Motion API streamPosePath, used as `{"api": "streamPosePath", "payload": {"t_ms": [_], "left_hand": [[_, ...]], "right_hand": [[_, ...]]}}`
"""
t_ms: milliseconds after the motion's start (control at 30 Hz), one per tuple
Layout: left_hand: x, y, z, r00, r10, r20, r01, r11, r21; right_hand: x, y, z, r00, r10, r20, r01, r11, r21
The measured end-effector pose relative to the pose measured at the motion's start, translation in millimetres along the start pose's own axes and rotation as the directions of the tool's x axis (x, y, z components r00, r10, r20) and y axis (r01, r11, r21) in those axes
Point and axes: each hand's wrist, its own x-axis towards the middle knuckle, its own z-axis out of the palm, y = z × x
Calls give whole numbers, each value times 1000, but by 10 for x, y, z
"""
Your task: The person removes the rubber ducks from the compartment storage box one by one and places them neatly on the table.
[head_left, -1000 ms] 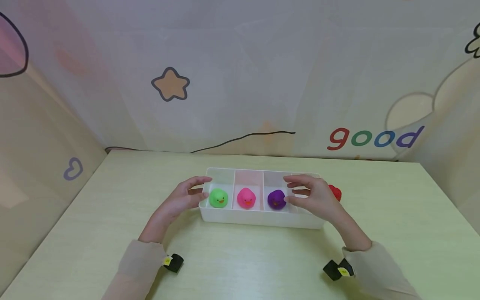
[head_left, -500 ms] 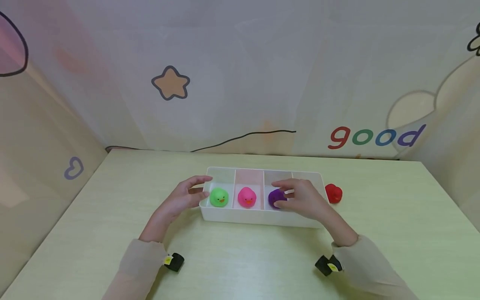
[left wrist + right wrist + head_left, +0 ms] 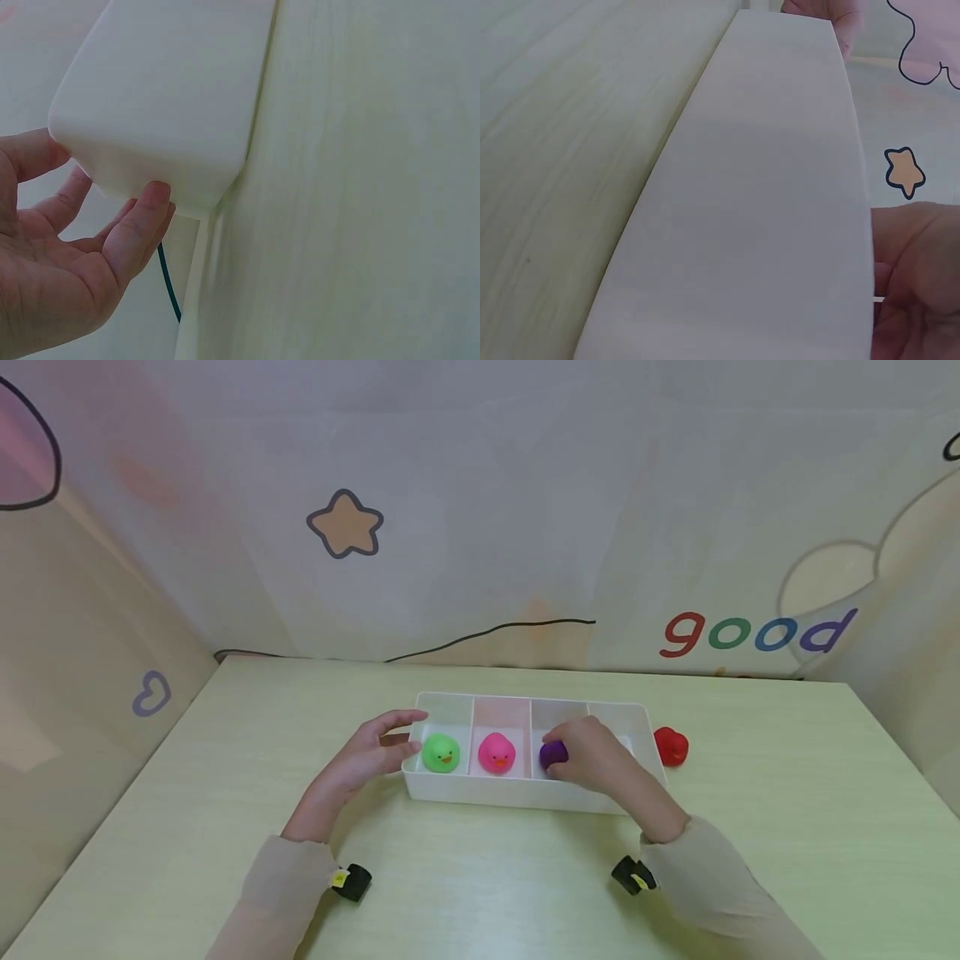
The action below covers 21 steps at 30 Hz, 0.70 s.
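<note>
A white divided tray (image 3: 517,792) stands on the table, with a green rubber duck (image 3: 441,753) and a pink rubber duck (image 3: 497,753) in its two left compartments. In the third one, my right hand (image 3: 592,756) pinches a purple rubber duck (image 3: 553,755) between thumb and fingers, partly covering it. My left hand (image 3: 375,747) holds the tray's left end, thumb and forefinger at the rim. In the left wrist view, other fingers (image 3: 142,225) rest against the end wall. The right wrist view shows the tray's long wall (image 3: 742,187), which hides the ducks.
A red rubber duck (image 3: 671,747) lies on the table just beyond the tray's right end. Behind the pale wooden table (image 3: 480,877) hangs a printed cloth backdrop (image 3: 480,510), with side panels left and right.
My right hand has moved left from the tray's right part to the purple duck and closed its fingers on it. My left hand has stayed at the tray's left end.
</note>
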Motion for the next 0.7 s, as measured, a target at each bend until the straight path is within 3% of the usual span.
{"api": "streamPosePath", "payload": {"t_ms": [267, 700], "left_hand": [[5, 5, 1, 1000, -3, -3, 3, 1000, -5], [2, 0, 6, 1000, -3, -7, 3, 1000, -18]], "right_hand": [[59, -88, 11, 999, 31, 31, -28, 994, -108], [101, -67, 89, 1000, 28, -5, -29, 992, -119]]}}
